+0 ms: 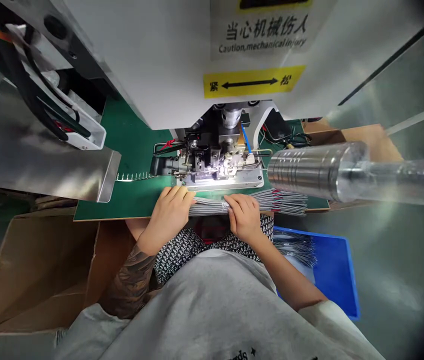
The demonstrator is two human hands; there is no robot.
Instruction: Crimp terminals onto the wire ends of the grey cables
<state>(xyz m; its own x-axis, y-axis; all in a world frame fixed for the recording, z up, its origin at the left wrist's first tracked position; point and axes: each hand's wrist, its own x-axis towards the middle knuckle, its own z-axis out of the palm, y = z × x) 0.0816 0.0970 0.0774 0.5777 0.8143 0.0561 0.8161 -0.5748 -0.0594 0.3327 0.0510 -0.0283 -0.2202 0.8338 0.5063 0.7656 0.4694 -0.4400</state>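
A flat bundle of thin grey wires [272,201] lies along the front edge of the green bench top [129,150], its right ends fanned out with red marks. My left hand [170,212] rests on the bundle's left end, fingers curled over it. My right hand [245,215] presses on the middle of the bundle, fingers closed on the wires. Just behind both hands stands the lit metal crimping head [217,165] of the white press machine [182,60].
A strip of metal terminals [135,176] runs into the head from the left. A steel tray [39,160] juts out at the left. A shiny metal cylinder [317,170] reaches in from the right. A cardboard box [47,270] stands lower left, a blue bin [334,270] with more wires lower right.
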